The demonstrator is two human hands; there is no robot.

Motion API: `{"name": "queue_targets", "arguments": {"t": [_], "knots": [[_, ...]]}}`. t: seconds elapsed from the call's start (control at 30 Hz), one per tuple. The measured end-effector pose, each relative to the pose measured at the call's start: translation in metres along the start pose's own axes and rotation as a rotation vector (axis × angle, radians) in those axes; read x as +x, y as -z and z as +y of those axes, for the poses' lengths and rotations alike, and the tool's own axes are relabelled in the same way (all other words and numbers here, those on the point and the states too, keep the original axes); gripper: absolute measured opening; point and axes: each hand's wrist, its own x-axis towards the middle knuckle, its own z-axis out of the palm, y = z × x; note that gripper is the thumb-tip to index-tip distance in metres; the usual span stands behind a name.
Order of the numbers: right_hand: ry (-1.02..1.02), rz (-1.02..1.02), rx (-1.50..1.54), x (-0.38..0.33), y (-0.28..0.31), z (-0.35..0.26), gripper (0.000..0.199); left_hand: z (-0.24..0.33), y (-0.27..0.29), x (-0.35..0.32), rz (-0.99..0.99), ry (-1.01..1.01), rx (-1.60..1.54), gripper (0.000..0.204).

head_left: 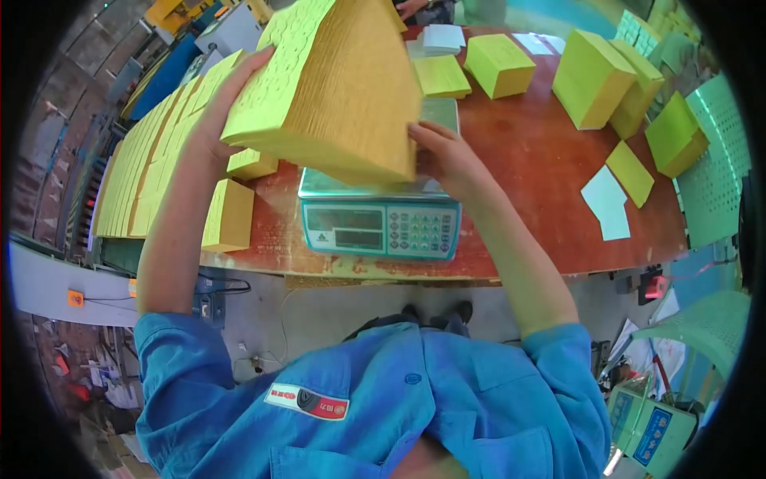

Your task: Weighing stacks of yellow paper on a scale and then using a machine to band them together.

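A thick stack of yellow paper (351, 96) is held up and tilted above a digital scale (379, 231). My left hand (219, 120) grips its left side, fingers reaching up along the embossed-looking face. At the lower right edge my right hand (448, 160) presses against the stack; part of its fingers is hidden or blurred. Most of the scale's metal pan (323, 184) lies hidden under the raised stack, and the scale's keypad and display face me.
The red-brown table (527, 199) carries yellow blocks (594, 80) at the right, a smaller block (499, 64) at the back and white paper pieces (608, 199). Left of the scale stand a yellow block (229, 215) and a long row of yellow stacks (152, 168). Another person's hand (411, 8) shows at the far edge.
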Motion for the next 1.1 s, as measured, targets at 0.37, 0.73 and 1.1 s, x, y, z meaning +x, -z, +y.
{"name": "queue_targets", "arguments": {"t": [0.37,0.73,1.1], "knots": [[0.314,0.305,-0.806,-0.011,0.042,-0.021,0.031,-0.01,0.007,0.066,-0.076,0.128,0.371,0.039],[0.268,0.765,-0.555,-0.179,0.146,0.063,0.023,0.006,0.016,0.005,0.274,-0.516,0.366,0.048],[0.326,0.901,-0.75,-0.165,0.166,0.086,0.018,-0.025,0.093,-0.046,0.444,-0.337,0.153,0.05]]}}
